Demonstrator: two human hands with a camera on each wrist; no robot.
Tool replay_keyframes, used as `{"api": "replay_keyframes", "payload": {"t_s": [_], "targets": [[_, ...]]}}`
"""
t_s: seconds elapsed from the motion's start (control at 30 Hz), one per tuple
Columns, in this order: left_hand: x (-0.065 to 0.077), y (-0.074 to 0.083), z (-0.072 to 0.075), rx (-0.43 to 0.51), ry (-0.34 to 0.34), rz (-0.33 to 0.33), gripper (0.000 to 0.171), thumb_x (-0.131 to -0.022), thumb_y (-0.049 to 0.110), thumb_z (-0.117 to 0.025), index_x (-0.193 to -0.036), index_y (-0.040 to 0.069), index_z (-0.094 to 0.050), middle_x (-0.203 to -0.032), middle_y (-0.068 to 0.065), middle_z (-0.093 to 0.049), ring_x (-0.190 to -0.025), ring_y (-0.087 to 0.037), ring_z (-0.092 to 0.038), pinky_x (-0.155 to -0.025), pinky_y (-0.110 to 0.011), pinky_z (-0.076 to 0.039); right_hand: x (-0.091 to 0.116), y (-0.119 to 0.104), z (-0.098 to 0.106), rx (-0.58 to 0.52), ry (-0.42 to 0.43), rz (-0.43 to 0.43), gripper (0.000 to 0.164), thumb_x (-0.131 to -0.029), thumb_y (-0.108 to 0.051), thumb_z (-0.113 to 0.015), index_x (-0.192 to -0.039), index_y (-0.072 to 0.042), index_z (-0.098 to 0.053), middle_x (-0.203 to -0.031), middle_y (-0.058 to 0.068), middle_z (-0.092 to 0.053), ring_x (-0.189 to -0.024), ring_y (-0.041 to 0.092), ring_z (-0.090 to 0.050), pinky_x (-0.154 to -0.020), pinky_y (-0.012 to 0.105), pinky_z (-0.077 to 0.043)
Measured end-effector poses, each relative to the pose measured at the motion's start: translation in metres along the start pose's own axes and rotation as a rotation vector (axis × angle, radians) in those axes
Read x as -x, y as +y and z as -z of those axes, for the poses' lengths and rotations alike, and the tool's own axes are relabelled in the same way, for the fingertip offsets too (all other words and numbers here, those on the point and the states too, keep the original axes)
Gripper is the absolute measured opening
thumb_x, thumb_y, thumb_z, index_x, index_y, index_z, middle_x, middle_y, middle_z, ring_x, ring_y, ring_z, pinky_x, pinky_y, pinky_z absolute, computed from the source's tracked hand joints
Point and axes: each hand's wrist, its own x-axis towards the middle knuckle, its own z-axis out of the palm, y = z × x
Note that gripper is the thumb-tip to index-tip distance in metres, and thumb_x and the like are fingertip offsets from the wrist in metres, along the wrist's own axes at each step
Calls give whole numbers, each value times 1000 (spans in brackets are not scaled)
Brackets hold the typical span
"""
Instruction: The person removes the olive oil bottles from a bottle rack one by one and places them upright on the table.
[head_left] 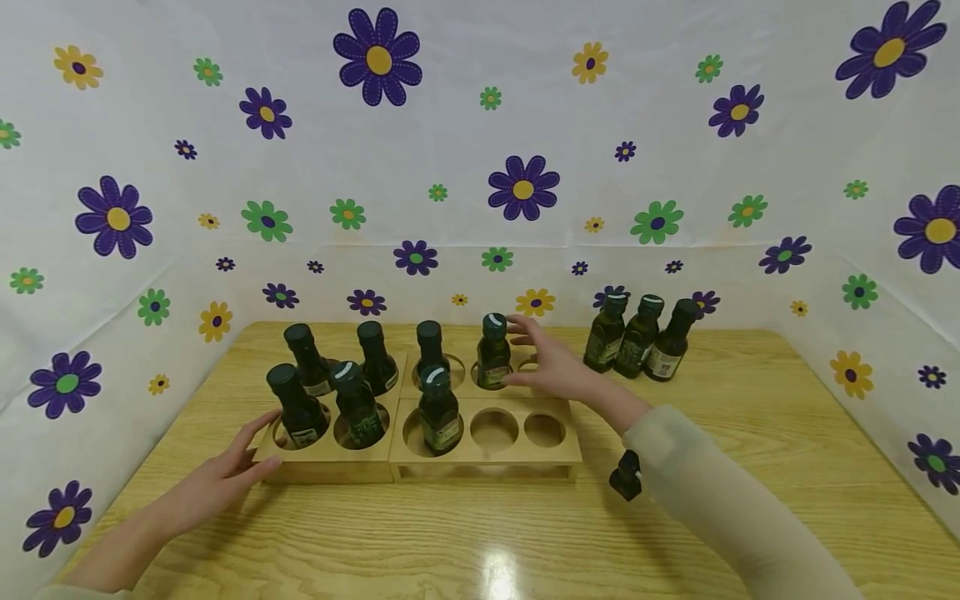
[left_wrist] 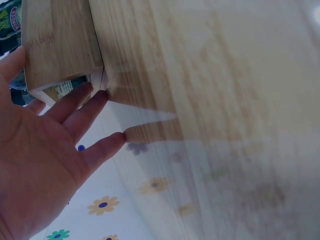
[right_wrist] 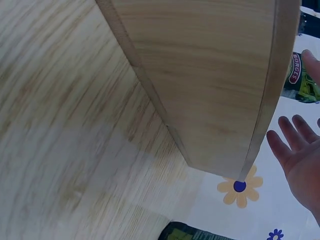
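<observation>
A two-row wooden rack [head_left: 480, 457] with round holes holds several dark green bottles. My left hand [head_left: 225, 479] rests at the rack's left end, thumb by the front corner; in the left wrist view its extended fingertips touch the wood. My right hand [head_left: 555, 367] is over the back row's right end, beside a green bottle [head_left: 493, 358] standing in its hole. In the right wrist view, the thumb lies close to that bottle's label [right_wrist: 296, 75], while the other fingers spread apart from it. Whether the thumb touches the bottle I cannot tell.
Three green bottles [head_left: 636, 337] stand together on the wooden table [head_left: 750, 433] at the back right. A white flowered cloth [head_left: 465, 167] hangs behind and at both sides. A small black device [head_left: 626, 477] shows under my right sleeve [head_left: 720, 492].
</observation>
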Motion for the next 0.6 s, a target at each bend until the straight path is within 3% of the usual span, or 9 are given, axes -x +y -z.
{"api": "replay_keyframes", "payload": {"t_s": [0.3, 0.6], "targets": [[0, 1, -1, -5, 0, 2, 70, -104, 36, -46, -157, 20, -4, -154, -35, -11, -130, -59, -28, -98, -64, -35, -7, -3, -6, 52, -57, -94, 92, -87, -20, -76, -154, -5, -15, -152, 21, -31, -133, 37, -41, -102, 48, -41], [0, 1, -1, 3, -2, 4, 71, -104, 36, -46, -157, 19, -4, -154, -34, -9, -130, -59, -28, -98, -65, -36, -8, -7, -10, 60, -61, -66, 69, -93, -15, -69, -147, -2, -28, -135, 22, -51, -124, 37, -51, -96, 45, -47]]}}
